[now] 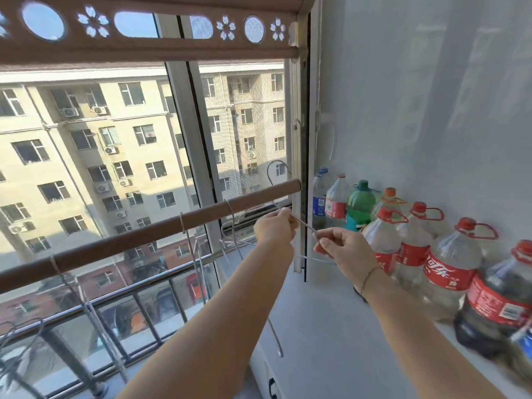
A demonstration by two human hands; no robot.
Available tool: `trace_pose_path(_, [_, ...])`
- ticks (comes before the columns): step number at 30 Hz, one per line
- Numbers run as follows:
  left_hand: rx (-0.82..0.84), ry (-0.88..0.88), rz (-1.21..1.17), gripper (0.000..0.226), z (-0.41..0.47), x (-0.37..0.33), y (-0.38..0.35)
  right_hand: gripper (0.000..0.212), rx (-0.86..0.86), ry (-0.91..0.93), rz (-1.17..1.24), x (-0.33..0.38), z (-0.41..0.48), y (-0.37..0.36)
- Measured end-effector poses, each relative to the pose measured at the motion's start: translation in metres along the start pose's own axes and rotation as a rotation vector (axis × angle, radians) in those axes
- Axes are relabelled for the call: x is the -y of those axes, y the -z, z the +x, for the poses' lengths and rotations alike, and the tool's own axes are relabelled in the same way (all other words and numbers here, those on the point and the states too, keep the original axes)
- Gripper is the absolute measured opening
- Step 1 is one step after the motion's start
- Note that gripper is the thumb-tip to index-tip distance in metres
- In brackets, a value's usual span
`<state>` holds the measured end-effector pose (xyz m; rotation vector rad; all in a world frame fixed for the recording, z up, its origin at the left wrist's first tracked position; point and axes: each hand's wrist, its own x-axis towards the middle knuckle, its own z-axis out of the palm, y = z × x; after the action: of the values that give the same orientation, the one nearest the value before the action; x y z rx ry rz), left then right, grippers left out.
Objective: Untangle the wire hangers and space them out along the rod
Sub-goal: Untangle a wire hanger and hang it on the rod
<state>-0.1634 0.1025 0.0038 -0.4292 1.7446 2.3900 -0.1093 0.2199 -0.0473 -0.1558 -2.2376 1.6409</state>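
A brown rod (138, 239) slants across the window from lower left up to its right end. Three thin wire hangers hook over it, spaced apart: one at the left (59, 269), one in the middle (184, 226) and one further right (229, 207). My left hand (273, 227) and my right hand (341, 249) both pinch another wire hanger (306, 227), held off the rod just below its right end; its hook (277, 168) rises above the rod end and its lower wire trails down past my left forearm.
Several large plastic bottles (449, 266) stand in rows on the white ledge (331, 326) at the right, close to my right arm. The window frame (198, 139) and a metal railing (121, 292) lie behind the rod. A patterned blind (144, 38) hangs above.
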Motion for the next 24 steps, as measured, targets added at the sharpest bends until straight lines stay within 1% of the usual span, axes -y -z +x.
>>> trace_pose_path(2, [-0.028,0.013,-0.028,0.014,0.004,-0.005,0.004,0.017,0.007,-0.005,0.004,0.008,0.000,-0.008])
trace_pose_path(4, [-0.045,0.017,-0.004,0.019,0.005,-0.004,0.007,0.017,0.030,-0.023,0.007,0.009,-0.005,-0.012])
trace_pose_path(6, [-0.023,0.031,0.071,0.024,0.005,0.004,0.010,0.023,0.073,-0.086,0.056,0.007,-0.015,-0.010])
trace_pose_path(8, [0.071,0.056,0.143,0.023,-0.002,0.014,0.010,0.034,0.098,-0.186,0.132,0.004,-0.026,0.000])
trace_pose_path(9, [0.130,0.067,0.172,0.023,-0.006,0.020,0.010,0.037,0.085,-0.225,0.157,0.003,-0.030,0.007])
trace_pose_path(12, [0.246,0.103,0.252,0.022,-0.015,0.038,0.011,0.034,0.065,-0.274,0.181,-0.001,-0.036,0.030])
trace_pose_path(16, [0.316,0.171,0.330,0.020,-0.024,0.052,0.014,0.032,0.220,-0.332,0.134,-0.005,-0.043,0.050])
trace_pose_path(18, [0.392,0.167,0.390,0.017,-0.032,0.055,0.013,0.035,0.297,-0.357,0.105,-0.009,-0.046,0.060])
trace_pose_path(20, [0.504,0.158,0.445,0.016,-0.043,0.055,0.012,0.034,0.387,-0.387,0.084,-0.012,-0.049,0.068])
trace_pose_path(22, [0.629,0.130,0.528,0.015,-0.054,0.056,0.009,0.034,0.421,-0.346,0.025,-0.012,-0.049,0.073])
trace_pose_path(24, [0.717,0.091,0.600,0.012,-0.064,0.055,0.006,0.040,0.376,-0.219,-0.087,-0.011,-0.047,0.079])
